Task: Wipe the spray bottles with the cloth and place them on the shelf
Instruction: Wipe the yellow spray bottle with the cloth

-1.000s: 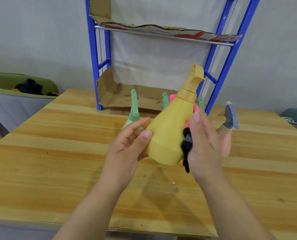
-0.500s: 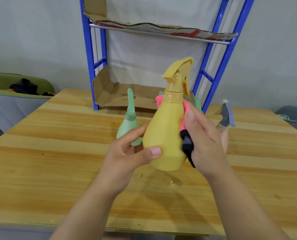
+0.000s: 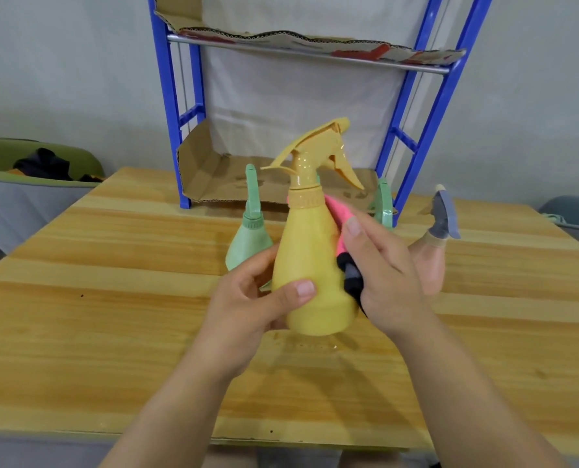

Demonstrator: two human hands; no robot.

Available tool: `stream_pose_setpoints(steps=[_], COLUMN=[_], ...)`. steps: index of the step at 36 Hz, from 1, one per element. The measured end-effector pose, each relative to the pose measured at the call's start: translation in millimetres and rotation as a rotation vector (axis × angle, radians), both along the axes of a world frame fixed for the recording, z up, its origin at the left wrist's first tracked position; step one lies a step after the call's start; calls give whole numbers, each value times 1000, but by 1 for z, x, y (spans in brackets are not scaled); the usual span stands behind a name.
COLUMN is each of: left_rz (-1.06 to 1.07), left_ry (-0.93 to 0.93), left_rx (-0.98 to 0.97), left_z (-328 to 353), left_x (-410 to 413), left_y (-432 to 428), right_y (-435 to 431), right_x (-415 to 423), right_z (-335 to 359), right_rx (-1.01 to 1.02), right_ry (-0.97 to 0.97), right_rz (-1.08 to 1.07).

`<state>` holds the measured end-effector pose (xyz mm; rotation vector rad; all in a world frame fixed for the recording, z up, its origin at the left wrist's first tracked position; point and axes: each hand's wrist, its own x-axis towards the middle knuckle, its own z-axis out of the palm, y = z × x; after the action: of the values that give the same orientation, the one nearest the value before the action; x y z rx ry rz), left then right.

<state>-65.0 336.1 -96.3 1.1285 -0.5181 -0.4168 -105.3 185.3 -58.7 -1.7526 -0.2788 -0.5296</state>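
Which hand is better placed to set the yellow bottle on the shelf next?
Left, probably. The left hand grips the yellow bottle near its base; the right hand holds the cloth against its side.

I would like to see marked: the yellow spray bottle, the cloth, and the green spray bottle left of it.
yellow spray bottle (image 3: 310, 265): head view, middle of its body.
cloth (image 3: 338, 211): head view, its pink part beside the bottle's shoulder.
green spray bottle (image 3: 247, 241): head view, its rounded body.
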Motion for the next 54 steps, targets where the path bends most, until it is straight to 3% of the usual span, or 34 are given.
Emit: stream_pose_setpoints(steps=[6,10,14,19,26,31,36,41,43,46,48,51,54], left_rz=[13,151,280,255,106,67,293,317,300,236,175,113,162], left_ry=[71,90,121,46,-61,-87,1,-71,-68,-59,-46,-33,-7], left_rx=[-61,-93,-79,-52,1,52,17,5,-20,-21,-13,15,36], left_z=[2,5,6,3,9,16,16,15,17,17,17,19,21], left_x=[0,-1,-1,0,3,3,2,-1,1,5,6,10,12], left_y=[0,-4,-10,-7,3,0,-5,-6,-4,1,4,8,7], right_y=[6,11,26,33,20,23,29,32,31,24,17,16,21], right_x=[-8,-9,-10,-7,-17,-16,-8,-2,-3,-8,-7,-6,-8], right_z=[-7,-22,-31,-35,-22,-33,-38,-35,-31,-24,-28,-32,-33], right_rx=[172,43,-152,-242,263,305,62,-179,-115,244,379,418,290], right_ry=[89,79,39,-33,155,169,24,-100,-94,82,186,202,111], right_rz=[-37,-30,-187,-304,-86,-102,-254,-339,-260,-100,-44,-59,-108])
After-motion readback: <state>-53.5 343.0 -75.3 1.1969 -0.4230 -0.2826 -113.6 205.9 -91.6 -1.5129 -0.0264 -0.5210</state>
